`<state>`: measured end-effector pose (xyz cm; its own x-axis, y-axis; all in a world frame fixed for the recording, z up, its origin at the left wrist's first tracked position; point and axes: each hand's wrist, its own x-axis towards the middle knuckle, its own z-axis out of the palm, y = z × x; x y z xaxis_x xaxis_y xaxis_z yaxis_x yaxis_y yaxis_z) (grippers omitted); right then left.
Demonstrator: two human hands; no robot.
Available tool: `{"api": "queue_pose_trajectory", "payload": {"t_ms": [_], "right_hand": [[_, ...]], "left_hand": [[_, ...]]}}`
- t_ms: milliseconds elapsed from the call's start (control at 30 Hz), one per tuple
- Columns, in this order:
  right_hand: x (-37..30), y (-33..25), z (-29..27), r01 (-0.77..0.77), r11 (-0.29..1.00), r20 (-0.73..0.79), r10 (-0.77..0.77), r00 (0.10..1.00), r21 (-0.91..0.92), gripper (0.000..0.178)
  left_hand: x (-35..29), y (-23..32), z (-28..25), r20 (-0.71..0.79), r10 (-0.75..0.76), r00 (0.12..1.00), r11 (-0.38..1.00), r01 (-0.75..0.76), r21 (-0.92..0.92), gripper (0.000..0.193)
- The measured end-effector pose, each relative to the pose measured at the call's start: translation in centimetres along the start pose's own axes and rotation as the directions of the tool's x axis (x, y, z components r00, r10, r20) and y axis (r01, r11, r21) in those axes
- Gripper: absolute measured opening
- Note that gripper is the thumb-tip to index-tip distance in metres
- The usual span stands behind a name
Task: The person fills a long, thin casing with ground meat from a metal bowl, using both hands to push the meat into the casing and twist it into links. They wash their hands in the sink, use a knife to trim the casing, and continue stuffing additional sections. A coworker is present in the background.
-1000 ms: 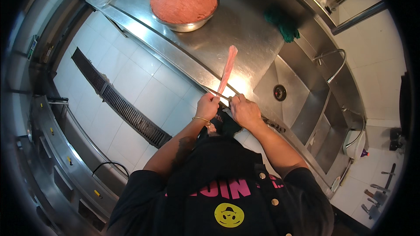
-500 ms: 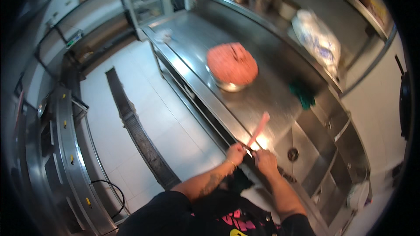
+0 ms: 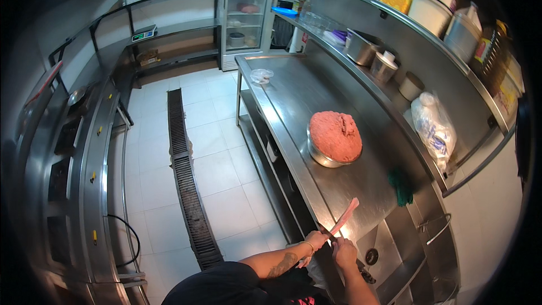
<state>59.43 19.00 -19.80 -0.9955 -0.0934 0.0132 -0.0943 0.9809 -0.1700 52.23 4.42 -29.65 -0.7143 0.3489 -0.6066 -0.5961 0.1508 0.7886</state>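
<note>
Your hands are just beside each other over the tabletop's front edge, near its sink corner: your left hand (image 3: 317, 240) seems pinched on the near end of the meat strip (image 3: 346, 215), your right hand (image 3: 343, 252) closed round the knife (image 3: 325, 230). The strip lies ahead of you, its long axis slanting from the front edge toward the back edge, the blade crossing its near end. Farther up the tabletop (image 3: 282, 101), a metal bowl (image 3: 327, 161) holds heaped ground meat (image 3: 336, 135). You have the sink (image 3: 384, 243) at your right.

The head camera (a wide fisheye) looks down past the hands (image 3: 344, 253).
</note>
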Motion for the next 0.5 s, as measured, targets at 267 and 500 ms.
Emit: {"api": "queue_pose_trajectory", "payload": {"t_ms": [267, 500], "right_hand": [[0.3, -0.6, -0.1, -0.044, 0.999, -0.054, 0.043, 0.998, -0.024, 0.035], [1.9, -0.7, 0.5, -0.056, 0.998, -0.014, 0.057, 0.998, 0.025, 0.039]], "left_hand": [[1.2, 0.1, 1.3, -0.040, 0.147, 0.988, 0.952, -0.130, 0.278, 0.047], [3.4, -1.2, -0.2, 0.162, 0.519, 0.839, 0.479, -0.443, 0.758, 0.022]]}}
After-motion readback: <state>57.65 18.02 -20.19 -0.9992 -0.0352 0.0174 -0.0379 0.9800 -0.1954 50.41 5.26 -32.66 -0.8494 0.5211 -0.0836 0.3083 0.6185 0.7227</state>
